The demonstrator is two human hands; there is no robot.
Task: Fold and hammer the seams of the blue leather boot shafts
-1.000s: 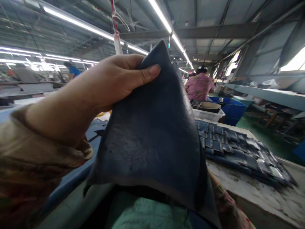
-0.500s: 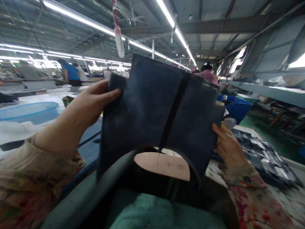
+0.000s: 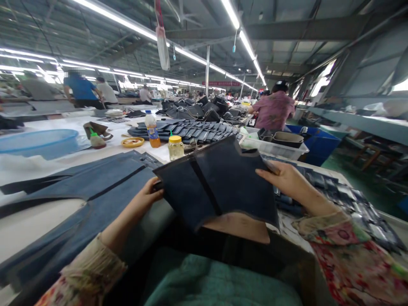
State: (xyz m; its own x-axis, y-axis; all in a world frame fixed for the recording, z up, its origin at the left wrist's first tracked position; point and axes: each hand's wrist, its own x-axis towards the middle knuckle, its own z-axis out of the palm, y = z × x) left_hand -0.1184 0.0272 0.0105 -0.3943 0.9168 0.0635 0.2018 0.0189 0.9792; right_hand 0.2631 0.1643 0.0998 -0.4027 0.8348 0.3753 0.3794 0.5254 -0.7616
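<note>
Between my two hands hangs a dark blue cut panel (image 3: pixel 236 182), with a black stripe across it and a curved cut-out along its lower edge. My left hand (image 3: pixel 150 191) pinches the panel's left edge, fingers partly behind it. At the upper right, my right hand (image 3: pixel 282 174) is closed on the other edge. Just below the cut-out lies a tan board with a rounded outline (image 3: pixel 239 227), partly covered by the panel. To the left, a stack of similar blue panels (image 3: pixel 111 180) rests on the table, close to my left forearm.
Beyond the panel stand an orange drink bottle (image 3: pixel 153 131), a yellow-lidded jar (image 3: pixel 176 148) and a yellow tape roll (image 3: pixel 132 142). Rows of dark pieces (image 3: pixel 197 129) lie behind them. A blue basin (image 3: pixel 41 142) is left, a white crate (image 3: pixel 277 148) right. A person in pink (image 3: pixel 274 106) works ahead.
The panel has come down and tilted the other way, its left side now lower. My left hand has moved down and right with it; my right hand is slightly higher and further left.
</note>
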